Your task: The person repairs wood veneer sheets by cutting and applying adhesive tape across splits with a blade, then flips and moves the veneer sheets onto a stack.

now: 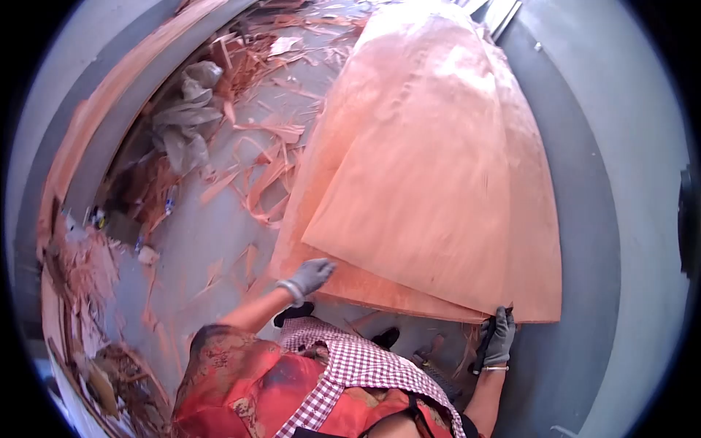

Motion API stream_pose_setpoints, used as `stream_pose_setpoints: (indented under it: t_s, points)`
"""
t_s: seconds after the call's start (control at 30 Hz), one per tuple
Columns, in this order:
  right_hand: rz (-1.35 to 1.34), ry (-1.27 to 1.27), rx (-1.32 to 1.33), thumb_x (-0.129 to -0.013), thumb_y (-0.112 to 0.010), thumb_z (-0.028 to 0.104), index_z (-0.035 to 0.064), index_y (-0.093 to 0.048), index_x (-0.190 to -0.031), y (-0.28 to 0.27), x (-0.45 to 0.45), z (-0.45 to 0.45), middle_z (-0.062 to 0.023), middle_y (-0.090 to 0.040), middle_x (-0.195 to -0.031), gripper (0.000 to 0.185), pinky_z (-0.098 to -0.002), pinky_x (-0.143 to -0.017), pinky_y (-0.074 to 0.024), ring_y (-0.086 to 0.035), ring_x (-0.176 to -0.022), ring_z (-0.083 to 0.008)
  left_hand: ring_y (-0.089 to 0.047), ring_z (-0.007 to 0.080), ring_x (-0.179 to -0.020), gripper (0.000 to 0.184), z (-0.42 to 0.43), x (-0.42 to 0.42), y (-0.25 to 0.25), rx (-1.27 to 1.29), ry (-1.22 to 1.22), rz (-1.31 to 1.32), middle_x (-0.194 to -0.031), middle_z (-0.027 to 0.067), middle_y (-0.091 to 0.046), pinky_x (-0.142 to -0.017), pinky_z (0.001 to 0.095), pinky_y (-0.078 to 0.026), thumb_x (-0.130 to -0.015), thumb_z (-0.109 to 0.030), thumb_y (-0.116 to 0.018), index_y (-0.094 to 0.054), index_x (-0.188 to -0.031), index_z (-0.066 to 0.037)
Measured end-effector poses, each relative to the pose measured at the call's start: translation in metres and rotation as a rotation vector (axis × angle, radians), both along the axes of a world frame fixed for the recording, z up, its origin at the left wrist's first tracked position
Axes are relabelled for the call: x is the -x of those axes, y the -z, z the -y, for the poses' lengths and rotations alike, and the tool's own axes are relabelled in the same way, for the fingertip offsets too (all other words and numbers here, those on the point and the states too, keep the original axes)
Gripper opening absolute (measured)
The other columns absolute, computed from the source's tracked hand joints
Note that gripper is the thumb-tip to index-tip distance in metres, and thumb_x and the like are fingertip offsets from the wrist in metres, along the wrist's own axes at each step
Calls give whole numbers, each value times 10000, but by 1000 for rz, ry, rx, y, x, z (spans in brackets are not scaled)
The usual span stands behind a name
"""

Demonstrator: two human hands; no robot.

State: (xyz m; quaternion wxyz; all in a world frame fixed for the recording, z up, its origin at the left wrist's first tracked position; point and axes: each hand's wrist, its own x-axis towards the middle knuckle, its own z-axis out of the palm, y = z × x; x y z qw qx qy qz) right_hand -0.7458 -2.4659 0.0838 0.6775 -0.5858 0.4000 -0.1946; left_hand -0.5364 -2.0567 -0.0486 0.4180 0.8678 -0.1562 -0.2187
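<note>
- Veneer sheet [416, 182]: thin, pinkish-orange, faintly streaked, brightest at its far end;
- it lies askew on a lower sheet [365, 286], ahead of the grip; its long axis runs away from the person, the near edge slanting toward the right hand [500, 334];
- that hand clasps a dark tool [482, 352] beside the near corner;
- left hand [312, 274] curls near the opposite corner; its hold, I cannot tell.

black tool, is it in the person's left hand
No, the gloved right hand holds the black tool.
</note>
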Motion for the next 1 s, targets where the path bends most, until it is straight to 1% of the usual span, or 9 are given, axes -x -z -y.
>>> stream_pose_setpoints:
  t_s: [0.1,0.2,0.27,0.4,0.47,0.57,0.63,0.77,1.0]
  points:
    - [-61,-59,8,-866,-648,336,149,-530,-866,51,-2,95,16,-520,-546,221,-191,-352,-368,-478,-400,-74,-620,365,-794,359,-29,60,61,-113,-367,-257,-817,178,-642,-724,436,-480,-878,-403,-545,-611,-942,-56]
    - [-82,-51,-22,-854,-661,327,163,-515,-839,87,-5,130,21,-504,-527,220,-196,-335,-340,-455,-384,-70,-556,166,-575,318,-32,99,58,228,-816,-823,-740,50,-584,-473,276,-431,-886,-358,-567,-552,-1030,-75]
    - [-40,-96,-13,-834,-681,312,175,-492,-809,106,-4,145,27,-491,-522,235,-196,-327,-318,-429,-371,-71,-601,240,-743,492,-22,113,65,399,-938,-873,-1008,127,-583,-633,341,-508,-883,-417,-571,-466,-1226,-81]
    - [-154,-94,-85,-836,-675,336,151,-493,-847,142,2,166,7,-502,-527,259,-204,-347,-343,-447,-375,-89,-327,336,-1269,598,5,112,106,686,-1131,-954,-1435,146,-273,-1072,469,-286,-902,-410,-526,-322,-1414,-178]
    - [-195,-99,-132,-833,-674,356,152,-501,-851,149,6,169,5,-502,-523,268,-204,-345,-342,-450,-375,-93,-463,342,-1143,771,11,108,141,852,-1124,-859,-1354,200,-360,-935,468,-424,-815,-375,-666,-276,-1409,-77]
    - [-297,-79,-174,-825,-677,382,153,-518,-855,140,1,161,2,-506,-520,281,-215,-351,-350,-458,-378,-105,-301,306,-1288,507,51,89,105,509,-1243,-921,-1423,76,-363,-1038,420,-300,-934,-331,-425,-352,-1402,-151]
    - [-307,-72,-180,-795,-680,462,167,-518,-836,129,-6,152,14,-480,-504,339,-225,-341,-341,-443,-366,-111,-482,246,-1003,379,31,96,167,338,-1104,-737,-1227,75,-518,-812,363,-421,-924,-242,-451,-444,-1286,-130]
    - [-373,-119,-107,-769,-682,521,152,-551,-901,126,-14,163,-21,-525,-520,413,-252,-348,-389,-479,-367,-145,-439,130,-489,225,45,67,121,629,-1363,-551,-602,19,-463,-445,283,-375,-847,-236,-659,-498,-869,-81]
    - [-236,-23,-40,-823,-697,313,153,-501,-797,81,-37,83,12,-471,-517,253,-223,-334,-319,-412,-362,-86,-544,166,-696,350,13,44,120,501,-1330,-224,-866,82,-594,-563,298,-456,-875,-297,-635,-543,-1043,-4]
